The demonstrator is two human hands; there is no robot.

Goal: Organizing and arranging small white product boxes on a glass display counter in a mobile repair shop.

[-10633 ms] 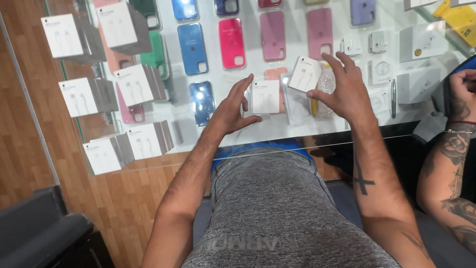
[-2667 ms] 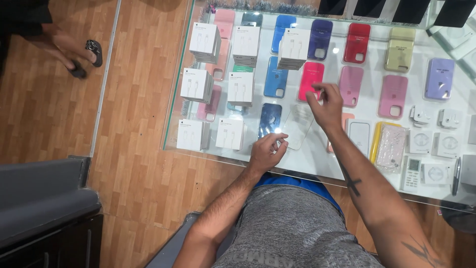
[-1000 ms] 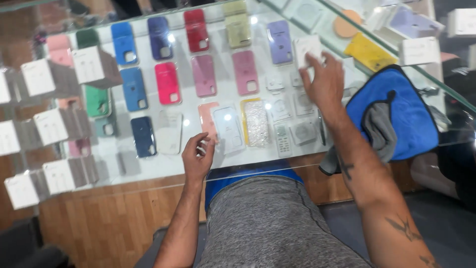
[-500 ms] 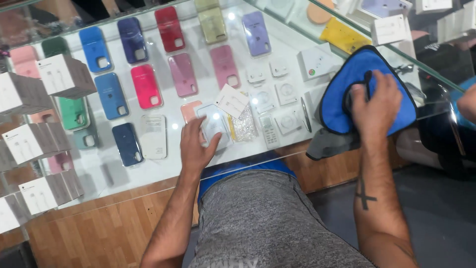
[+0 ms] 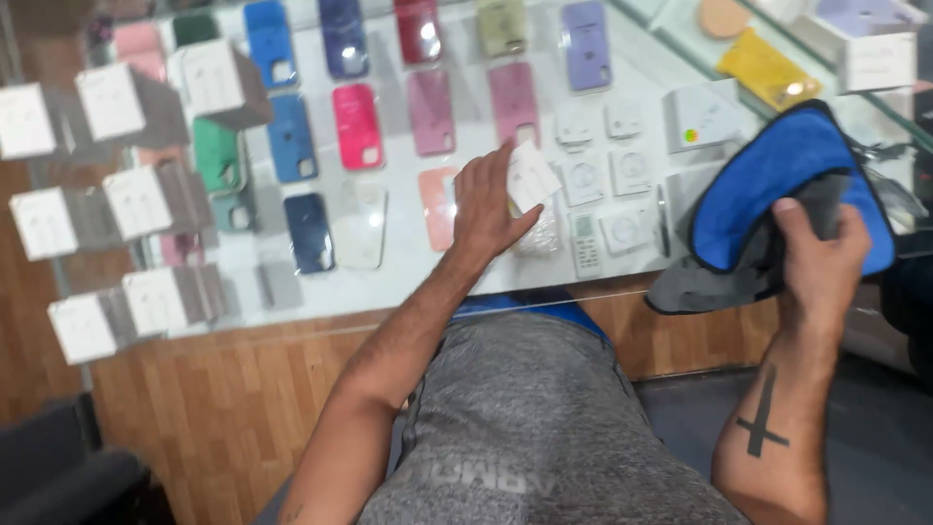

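My left hand (image 5: 486,204) rests on the glass counter top (image 5: 408,282) and holds a small white box (image 5: 533,177) between thumb and fingers. My right hand (image 5: 818,255) grips a blue and grey cloth (image 5: 768,190) that lies over the right end of the counter; my thumb presses on its grey side. Under the glass lie rows of phone cases: a pink one (image 5: 356,124), a dark blue one (image 5: 309,231), a lilac one (image 5: 585,44).
Stacks of white boxes (image 5: 136,199) stand at the left inside the display case. Small white accessory packs (image 5: 622,170) and a larger white box (image 5: 702,115) lie near the cloth. A yellow case (image 5: 768,68) sits at the far right. Wooden floor shows below.
My right hand has pulled the cloth up off the counter and toward me. My left hand now holds the small white box higher over the glass.
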